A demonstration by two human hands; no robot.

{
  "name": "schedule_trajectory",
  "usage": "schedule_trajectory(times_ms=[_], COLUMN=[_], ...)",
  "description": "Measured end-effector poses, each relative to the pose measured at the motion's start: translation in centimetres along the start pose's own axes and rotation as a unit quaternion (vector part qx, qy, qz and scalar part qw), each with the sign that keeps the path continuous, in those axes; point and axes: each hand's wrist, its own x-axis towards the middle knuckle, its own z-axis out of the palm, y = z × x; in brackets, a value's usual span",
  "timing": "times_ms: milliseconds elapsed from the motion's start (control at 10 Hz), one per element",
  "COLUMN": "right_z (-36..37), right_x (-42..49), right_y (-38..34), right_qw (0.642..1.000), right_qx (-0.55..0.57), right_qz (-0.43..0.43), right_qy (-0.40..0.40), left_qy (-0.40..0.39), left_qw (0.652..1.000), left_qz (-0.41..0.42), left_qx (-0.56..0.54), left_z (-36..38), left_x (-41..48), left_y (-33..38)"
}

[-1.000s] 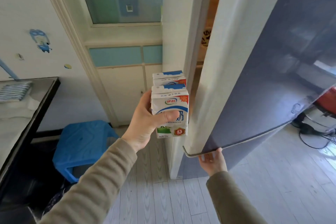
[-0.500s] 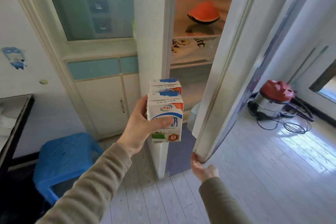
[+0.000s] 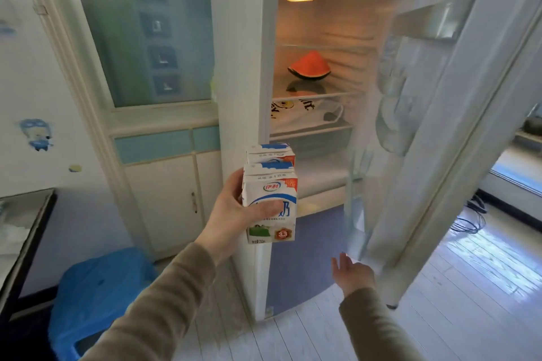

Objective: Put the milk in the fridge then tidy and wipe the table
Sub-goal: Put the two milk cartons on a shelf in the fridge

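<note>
Two milk cartons (image 3: 275, 182) were in the person's left hand (image 3: 230, 215), one behind the other and both upright. The thumb lay across the front of the near carton and the other fingers went round its side, so this hand gripped the pair together. The cartons were held in the air in front of the fridge (image 3: 239, 67), just before its left wall. They were outside it and on no shelf. The fridge door (image 3: 440, 141) stood wide open to the right, and the lamp inside was lit.

The right hand (image 3: 352, 272) was low, near the bottom corner of the door. Its fingers were spread and relaxed, and nothing was in it. I could not tell if the fingertips touched the door.

Inside the fridge a piece of watermelon (image 3: 309, 67) lay with its red flesh up on a glass shelf (image 3: 337, 94). Under that shelf was a white bag (image 3: 305, 117) with black and yellow print. To the left of the fridge stood a pale cabinet (image 3: 164, 199), and nearer to me a blue stool (image 3: 99, 287) stood on the floor (image 3: 469, 287). At the far left edge one saw the dark-rimmed surface (image 3: 32, 226).
</note>
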Motion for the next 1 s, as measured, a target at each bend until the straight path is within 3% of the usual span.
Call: schedule_trajectory(times_ms=[100,200,400,500,700,1000], right_z=[0.3,-1.9,-5.0,-7.3,-11.8,-12.5], right_x=[-0.4,-1.5,-0.7,1.6,7.8,15.3], right_y=[-4.9,-10.9,-17.9,-20.1,-23.8,-27.5], right_qw=[0.905,0.822,0.843,0.839,0.848,0.830], right_qx=[0.413,0.517,0.332,0.312,0.308,0.363], right_qz=[-0.082,-0.142,-0.310,-0.334,-0.317,-0.323], right_qy=[-0.067,-0.192,-0.287,-0.294,-0.293,-0.275], left_qy=[0.009,0.008,-0.001,-0.009,-0.021,0.036], left_qw=[1.000,1.000,1.000,1.000,0.999,0.994], left_qz=[0.007,0.017,0.021,0.022,0.023,0.088], left_qx=[-0.018,-0.021,-0.017,-0.018,-0.029,0.053], left_z=[0.5,1.1,3.3,5.2,9.0,10.8], left_x=[1.2,3.2,8.8,12.6,19.7,27.0], left_y=[0.4,0.9,1.3,1.3,1.5,0.9])
